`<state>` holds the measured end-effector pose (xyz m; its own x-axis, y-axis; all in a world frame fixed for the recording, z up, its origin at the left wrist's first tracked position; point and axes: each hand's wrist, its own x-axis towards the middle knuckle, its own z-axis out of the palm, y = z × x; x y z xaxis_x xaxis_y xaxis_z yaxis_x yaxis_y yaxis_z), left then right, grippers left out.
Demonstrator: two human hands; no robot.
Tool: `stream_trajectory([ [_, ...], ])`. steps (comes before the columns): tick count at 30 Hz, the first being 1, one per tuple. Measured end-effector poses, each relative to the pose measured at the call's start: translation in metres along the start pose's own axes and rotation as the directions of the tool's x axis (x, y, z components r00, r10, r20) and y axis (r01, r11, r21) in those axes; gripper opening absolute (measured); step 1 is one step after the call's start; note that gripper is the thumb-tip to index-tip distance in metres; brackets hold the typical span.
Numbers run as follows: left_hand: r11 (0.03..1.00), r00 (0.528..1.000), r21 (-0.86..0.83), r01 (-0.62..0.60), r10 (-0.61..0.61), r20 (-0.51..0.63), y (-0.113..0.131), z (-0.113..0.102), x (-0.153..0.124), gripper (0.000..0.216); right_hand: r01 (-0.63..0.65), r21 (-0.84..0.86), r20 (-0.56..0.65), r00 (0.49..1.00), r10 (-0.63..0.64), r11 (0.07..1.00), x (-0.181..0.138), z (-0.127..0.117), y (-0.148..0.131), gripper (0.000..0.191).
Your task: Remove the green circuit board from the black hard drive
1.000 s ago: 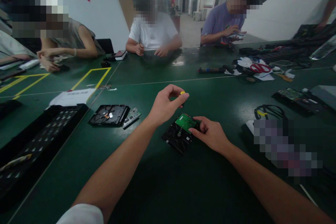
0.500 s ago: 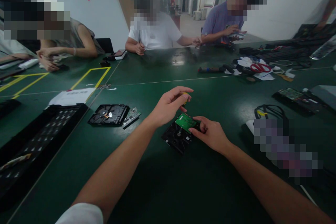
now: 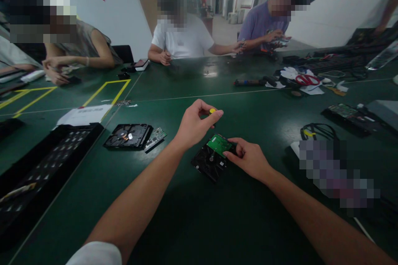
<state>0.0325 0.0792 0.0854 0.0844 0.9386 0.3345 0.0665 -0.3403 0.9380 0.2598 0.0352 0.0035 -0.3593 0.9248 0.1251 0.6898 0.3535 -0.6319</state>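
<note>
In the head view, a black hard drive [image 3: 209,163] with a green circuit board [image 3: 219,145] lies on the table in front of me. My right hand [image 3: 248,157] grips its right edge between thumb and fingers. Just above the far edge of the drive, my left hand [image 3: 199,126] is closed round what looks like a small screwdriver with a yellow cap [image 3: 212,111]. Its shaft is hidden by my fingers, and I cannot tell whether its tip touches the drive.
Left of the drive lie another hard drive [image 3: 128,136], a loose circuit board [image 3: 156,139] and a long black tray [image 3: 52,161]. To the right are a cable bundle [image 3: 319,130] and another drive [image 3: 346,116]. Red-handled scissors [image 3: 307,80] lie farther back. Several people sit across the table.
My left hand has moved slightly left and curled its fingers in, so the yellow cap shows more clearly. My right hand and the hard drive have stayed in place.
</note>
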Motion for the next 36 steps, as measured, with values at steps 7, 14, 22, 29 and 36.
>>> stream_trajectory([
  [7,0.998,0.998,0.048,-0.049,0.048,0.032,0.0025,-0.0032,-0.0003,0.031,0.006,-0.003,-0.01,1.0,-0.006,1.0,-0.0009,0.0009,0.0016,0.045],
  [14,0.999,0.995,-0.04,-0.01,0.014,0.099,0.0033,-0.0028,-0.001,0.027,0.005,-0.013,-0.009,1.0,-0.005,1.0,0.0001,0.0009,0.0026,0.048],
  [22,0.994,0.993,-0.109,0.019,-0.006,0.114,-0.0024,0.0008,0.0,0.03,-0.012,-0.034,0.006,1.0,0.012,0.999,0.0002,0.0014,0.0018,0.051],
  [29,0.995,0.979,-0.094,-0.01,0.029,0.202,-0.0007,0.0009,0.0002,0.027,0.003,-0.037,0.008,1.0,-0.002,0.999,0.0002,0.0015,0.0027,0.052],
  [36,0.985,0.989,-0.169,0.041,-0.016,0.144,-0.003,-0.0008,0.0022,0.027,-0.002,-0.033,0.015,1.0,0.003,0.999,0.0007,-0.0005,0.0009,0.052],
])
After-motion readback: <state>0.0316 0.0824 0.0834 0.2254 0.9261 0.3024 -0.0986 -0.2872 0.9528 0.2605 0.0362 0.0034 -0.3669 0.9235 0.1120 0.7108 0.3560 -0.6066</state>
